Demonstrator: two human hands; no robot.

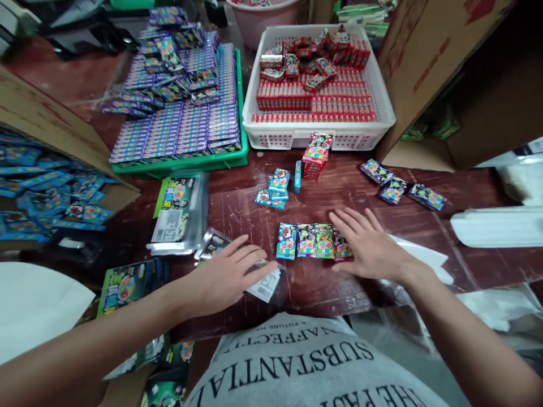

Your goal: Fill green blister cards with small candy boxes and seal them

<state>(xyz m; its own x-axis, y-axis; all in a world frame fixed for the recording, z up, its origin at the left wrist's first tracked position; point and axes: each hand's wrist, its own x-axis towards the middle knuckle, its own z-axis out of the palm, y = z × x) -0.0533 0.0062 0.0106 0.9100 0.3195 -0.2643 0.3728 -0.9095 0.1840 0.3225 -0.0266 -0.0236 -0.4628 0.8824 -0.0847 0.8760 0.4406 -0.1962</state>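
A row of small candy boxes (311, 241) in blue, purple, green and red lies side by side on the dark red table (305, 282) in front of me. My right hand (370, 246) is flat and open, its fingers spread just right of the row and touching the red box at its end. My left hand (227, 276) is open too, fingers stretched out over a clear printed bag (266, 287) left of the row. A stack of the same clear bags (180, 212) lies further left.
A green tray of purple boxes (186, 113) and a white basket of red boxes (318, 85) stand at the back. Loose blue boxes (275, 189), a red stack (314, 159) and dark packs (401, 189) lie between. Cardboard cartons flank both sides; one at left holds blue boxes (46, 186).
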